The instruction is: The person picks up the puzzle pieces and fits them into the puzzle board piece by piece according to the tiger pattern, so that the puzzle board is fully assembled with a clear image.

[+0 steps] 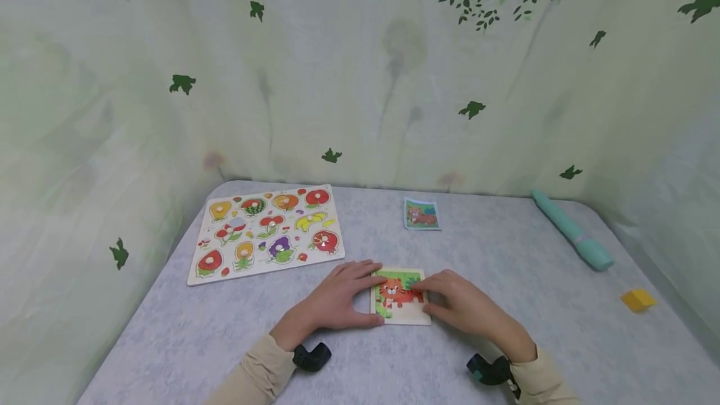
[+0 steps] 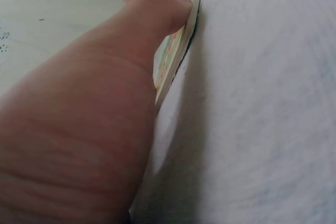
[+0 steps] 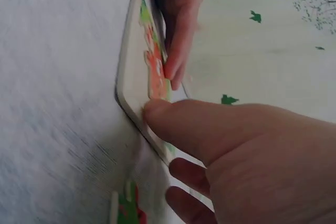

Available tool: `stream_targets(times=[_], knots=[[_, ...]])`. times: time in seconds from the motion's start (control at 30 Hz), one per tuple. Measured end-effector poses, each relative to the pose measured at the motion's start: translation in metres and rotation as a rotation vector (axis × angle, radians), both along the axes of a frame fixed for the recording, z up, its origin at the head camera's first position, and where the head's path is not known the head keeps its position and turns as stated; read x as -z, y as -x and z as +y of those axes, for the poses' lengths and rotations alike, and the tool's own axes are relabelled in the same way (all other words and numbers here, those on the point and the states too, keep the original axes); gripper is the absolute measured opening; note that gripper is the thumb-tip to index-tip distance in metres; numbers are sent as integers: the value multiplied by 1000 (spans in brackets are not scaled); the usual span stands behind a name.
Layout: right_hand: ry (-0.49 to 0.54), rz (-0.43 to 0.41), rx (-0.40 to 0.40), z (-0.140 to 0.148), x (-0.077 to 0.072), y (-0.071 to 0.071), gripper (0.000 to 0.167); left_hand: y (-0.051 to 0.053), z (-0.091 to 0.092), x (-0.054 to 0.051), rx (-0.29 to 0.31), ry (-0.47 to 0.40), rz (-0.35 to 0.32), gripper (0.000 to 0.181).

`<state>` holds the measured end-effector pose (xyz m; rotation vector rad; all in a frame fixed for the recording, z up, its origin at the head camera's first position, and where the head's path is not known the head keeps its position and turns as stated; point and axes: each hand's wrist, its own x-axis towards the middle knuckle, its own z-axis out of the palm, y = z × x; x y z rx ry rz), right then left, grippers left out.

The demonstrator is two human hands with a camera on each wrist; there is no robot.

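A small wooden jigsaw puzzle board (image 1: 409,314) with an orange tiger picture lies on the table between the hands; its lower right part shows bare wood. The left hand (image 1: 350,295) rests along the board's left side, fingers fairly straight at the far corner, thumb on the near corner. At the right side, the right hand (image 1: 462,302) holds a puzzle piece with its index finger and thumb, mostly covered by the fingers. Below this hand in the right wrist view, a loose green and red puzzle piece (image 3: 127,207) lies on the table.
A fruit peg puzzle board (image 1: 292,228) lies at the back left. Behind the tiger board is a picture card (image 1: 422,214) with a similar tiger. A rolled teal mat (image 1: 570,230) and a yellow block (image 1: 638,300) lie at the right. A leaf-printed curtain borders the table.
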<state>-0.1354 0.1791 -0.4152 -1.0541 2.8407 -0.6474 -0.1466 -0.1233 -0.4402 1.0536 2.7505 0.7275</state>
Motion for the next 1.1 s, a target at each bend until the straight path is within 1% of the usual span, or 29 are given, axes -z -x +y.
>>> stream_targets(times=[0.1, 0.2, 0.3, 0.4, 0.5, 0.6, 0.77, 0.93, 1.03, 1.1], knots=[[15, -31, -20, 6, -5, 0, 43, -1, -1, -1, 0, -4, -6, 75], [24, -58, 2, 14, -12, -2, 48, -1, 0, -1, 4, -11, -16, 76], [25, -80, 46, 22, -21, -2, 53, -1, -1, -1, 3, -11, -21, 76], [28, -93, 76, 29, -29, -2, 54, 0, -1, -1, 2, -14, -17, 76], [43, -114, 82, 36, -33, -3, 53, 1, -1, 0, 3, -14, -8, 77], [26, -144, 87, 42, -31, -6, 51, 1, -1, 1, 2, -11, -7, 77], [-19, -169, 93, 51, -24, -8, 46, 1, -2, 1, -1, -16, -4, 78], [-5, -206, 120, 58, -17, -15, 45, 1, -2, 1, -5, -22, 4, 79], [0, -204, 110, 59, -13, -18, 44, 1, -2, 1, -2, -26, 1, 80], [-5, -195, 109, 60, -11, -18, 40, 2, -2, 2, 1, -23, 1, 81]])
